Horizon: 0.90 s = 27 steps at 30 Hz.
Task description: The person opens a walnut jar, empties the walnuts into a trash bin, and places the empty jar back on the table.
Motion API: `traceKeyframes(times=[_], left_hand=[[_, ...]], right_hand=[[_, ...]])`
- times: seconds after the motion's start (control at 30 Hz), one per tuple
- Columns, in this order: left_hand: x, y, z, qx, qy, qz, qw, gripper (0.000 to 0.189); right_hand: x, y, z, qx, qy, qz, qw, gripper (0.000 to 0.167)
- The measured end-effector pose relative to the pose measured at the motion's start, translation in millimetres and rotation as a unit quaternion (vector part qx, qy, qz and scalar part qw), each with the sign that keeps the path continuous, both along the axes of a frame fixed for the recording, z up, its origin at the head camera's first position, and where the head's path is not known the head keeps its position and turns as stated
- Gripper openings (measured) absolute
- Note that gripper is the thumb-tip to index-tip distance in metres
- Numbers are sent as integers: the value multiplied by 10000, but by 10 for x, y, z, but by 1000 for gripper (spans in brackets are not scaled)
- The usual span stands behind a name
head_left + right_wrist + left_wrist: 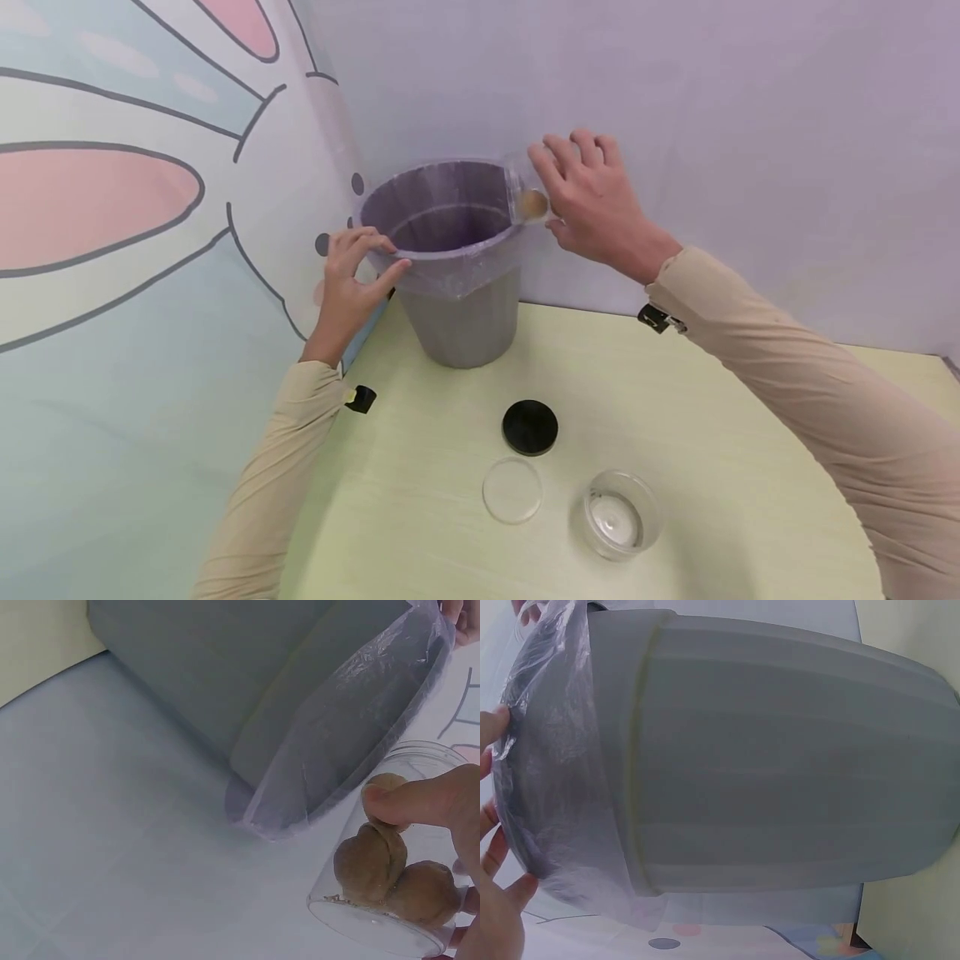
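Note:
A grey trash bin point(472, 321) lined with a thin clear plastic bag point(450, 275) stands at the back of the table. My left hand point(351, 271) holds the near left of its rim, thumb and fingers on the bagged edge. My right hand point(596, 200) grips a clear jar point(330, 881), tipped with its open mouth at the bin's right rim. Several brown, walnut-like pieces point(364, 866) sit inside the jar, with small crumbs by its base. In the right wrist view, the thumb point(420, 801) lies along the jar's side.
On the table lie a black round lid point(530, 427) and a clear disc point(512, 491). To their right is a clear round container point(618, 517). A wall with a cartoon print point(112, 250) runs close along the left; a pale wall point(712, 125) stands behind the bin.

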<state>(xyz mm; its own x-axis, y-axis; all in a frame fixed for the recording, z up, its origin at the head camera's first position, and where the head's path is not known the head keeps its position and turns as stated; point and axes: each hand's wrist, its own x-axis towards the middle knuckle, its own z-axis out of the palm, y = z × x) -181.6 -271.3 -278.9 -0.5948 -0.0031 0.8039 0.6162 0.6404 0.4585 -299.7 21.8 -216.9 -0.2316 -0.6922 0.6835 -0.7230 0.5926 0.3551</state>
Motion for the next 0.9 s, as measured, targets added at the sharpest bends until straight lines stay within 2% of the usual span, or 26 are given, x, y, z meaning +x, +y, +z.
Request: traceKeyframes(times=[0.23,0.57,0.9], left_hand=[[16,6,18,-11,-15,-9,10000,18],[15,2,13,-13,-25,72,10000,18],[21,20,18,16,12,11,10000,18]], right_hand=[[14,-36,8,-121,186,139,9997,66],[33,-77,23,-76,323,179,9993,58],[36,-97,29,-185,401,315,9985,52]])
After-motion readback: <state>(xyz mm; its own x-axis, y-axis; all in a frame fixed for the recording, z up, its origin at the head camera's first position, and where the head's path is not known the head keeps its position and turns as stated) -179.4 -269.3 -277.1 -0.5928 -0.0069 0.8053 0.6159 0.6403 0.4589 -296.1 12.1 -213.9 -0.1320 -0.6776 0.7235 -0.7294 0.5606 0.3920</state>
